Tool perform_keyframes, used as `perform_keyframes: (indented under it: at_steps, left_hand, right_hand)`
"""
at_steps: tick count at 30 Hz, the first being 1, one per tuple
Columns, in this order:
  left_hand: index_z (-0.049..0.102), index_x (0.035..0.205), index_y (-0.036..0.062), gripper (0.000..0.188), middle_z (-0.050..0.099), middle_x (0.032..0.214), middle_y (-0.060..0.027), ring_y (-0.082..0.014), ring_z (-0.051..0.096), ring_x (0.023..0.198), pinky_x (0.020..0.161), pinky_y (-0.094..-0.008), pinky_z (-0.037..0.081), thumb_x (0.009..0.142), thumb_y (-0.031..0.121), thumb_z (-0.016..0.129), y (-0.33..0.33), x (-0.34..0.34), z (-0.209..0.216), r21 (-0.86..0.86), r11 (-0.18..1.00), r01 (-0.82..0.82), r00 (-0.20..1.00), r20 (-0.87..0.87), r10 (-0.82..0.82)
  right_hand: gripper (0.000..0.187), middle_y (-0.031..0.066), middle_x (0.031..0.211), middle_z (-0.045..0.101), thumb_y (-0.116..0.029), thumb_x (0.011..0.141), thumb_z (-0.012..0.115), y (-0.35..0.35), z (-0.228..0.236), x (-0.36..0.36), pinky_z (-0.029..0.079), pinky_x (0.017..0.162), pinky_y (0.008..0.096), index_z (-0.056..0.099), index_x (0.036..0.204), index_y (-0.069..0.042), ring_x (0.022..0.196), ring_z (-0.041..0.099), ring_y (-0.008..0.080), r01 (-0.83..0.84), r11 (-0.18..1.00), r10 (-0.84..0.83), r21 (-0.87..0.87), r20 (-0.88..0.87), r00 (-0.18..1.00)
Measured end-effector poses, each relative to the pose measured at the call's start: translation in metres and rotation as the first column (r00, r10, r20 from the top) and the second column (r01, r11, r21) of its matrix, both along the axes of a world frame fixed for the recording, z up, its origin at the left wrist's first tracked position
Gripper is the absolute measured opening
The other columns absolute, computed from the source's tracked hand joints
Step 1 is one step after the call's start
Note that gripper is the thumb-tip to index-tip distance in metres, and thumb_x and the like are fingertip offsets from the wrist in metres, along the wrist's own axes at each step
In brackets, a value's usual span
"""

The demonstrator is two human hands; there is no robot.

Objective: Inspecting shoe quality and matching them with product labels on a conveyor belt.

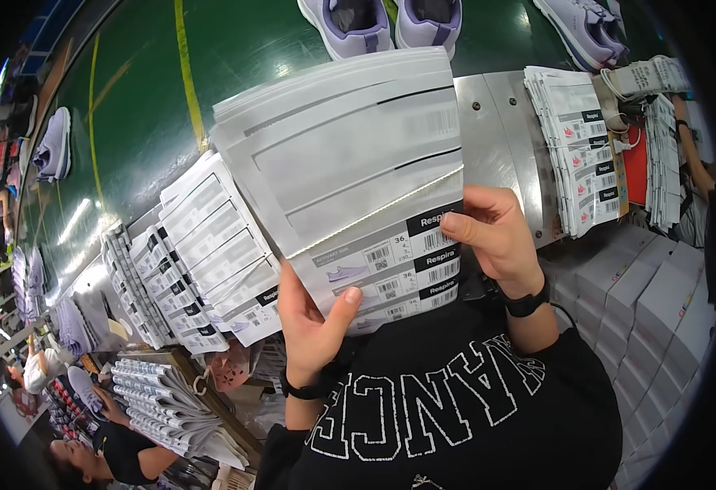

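In front of my chest I hold a thick stack of printed paper sheets (350, 163) with both hands. Barcode labels and small lilac shoe pictures run along its lower part, and a pale ragged line crosses it at a slant. My left hand (313, 327) grips the lower left edge, thumb on top. At the right edge, my right hand (501, 241) pinches the stack with the thumb on the front; its other fingers are partly behind the paper. Close by on the left, more printed sheets (215, 237) lie overlapping on the bench edge.
A green conveyor belt (244, 41) runs beyond the bench, carrying lilac sneakers (427, 28). More sheet stacks (574, 155) lie at the right near a cable. White boxes (619, 302) are piled at lower right. Folded sheets (170, 400) fill a rack at lower left, near another person (125, 445).
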State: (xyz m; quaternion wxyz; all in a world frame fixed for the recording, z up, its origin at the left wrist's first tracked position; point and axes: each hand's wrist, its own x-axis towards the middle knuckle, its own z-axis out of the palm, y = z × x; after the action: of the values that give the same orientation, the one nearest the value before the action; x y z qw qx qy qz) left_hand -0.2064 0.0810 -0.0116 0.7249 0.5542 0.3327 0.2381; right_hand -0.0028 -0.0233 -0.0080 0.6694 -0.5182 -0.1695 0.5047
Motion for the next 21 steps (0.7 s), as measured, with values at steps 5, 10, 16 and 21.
perform_keyframes:
  at_steps: [5,10,16,21]
  left_hand:
    - [0.049,0.113,-0.0074,0.033,0.063,0.100,-0.0112,-0.0122,0.059,0.088,0.079,-0.0246,0.046,0.085,0.005,0.063,-0.010,0.012,0.011,0.168,0.982,-0.089,0.994,-0.050,0.098]
    - [0.052,0.107,-0.0079,0.027,0.065,0.091,-0.0107,-0.0116,0.060,0.080,0.073,-0.0240,0.047,0.084,0.004,0.063,-0.013,0.016,0.021,0.305,0.950,-0.074,0.996,-0.033,0.088]
    - [0.051,0.108,-0.0077,0.027,0.064,0.093,-0.0101,-0.0109,0.059,0.081,0.074,-0.0233,0.046,0.085,0.003,0.061,-0.015,0.019,0.026,0.317,0.943,-0.100,0.988,-0.078,0.131]
    - [0.056,0.097,-0.0051,0.017,0.066,0.082,-0.0118,-0.0115,0.061,0.073,0.065,-0.0243,0.048,0.084,0.004,0.063,-0.012,0.023,0.018,0.390,0.898,-0.203,0.961,-0.095,0.258]
  right_hand:
    - [0.037,0.0085,0.066,0.058,-0.012,0.073,0.074,0.003,0.016,-0.009,0.041,0.050,0.0262,0.064,0.106,0.004,0.054,0.053,0.0151,0.236,0.972,-0.086,-0.011,0.915,0.395]
    - [0.038,0.0080,0.065,0.056,-0.013,0.074,0.074,-0.007,0.017,-0.012,0.039,0.046,0.0258,0.064,0.106,0.004,0.052,0.050,0.0168,0.284,0.950,-0.169,0.129,0.978,0.119]
    - [0.031,0.0088,0.080,0.063,-0.008,0.075,0.070,0.001,0.022,-0.010,0.050,0.063,0.0285,0.066,0.104,0.002,0.075,0.062,0.0235,0.270,0.952,-0.126,0.147,0.988,-0.093]
    - [0.014,0.0039,0.079,0.065,-0.011,0.071,0.069,-0.020,0.044,-0.014,0.044,0.091,0.0457,0.069,0.084,-0.008,0.083,0.064,0.0215,-0.005,0.993,-0.115,0.115,0.991,-0.070]
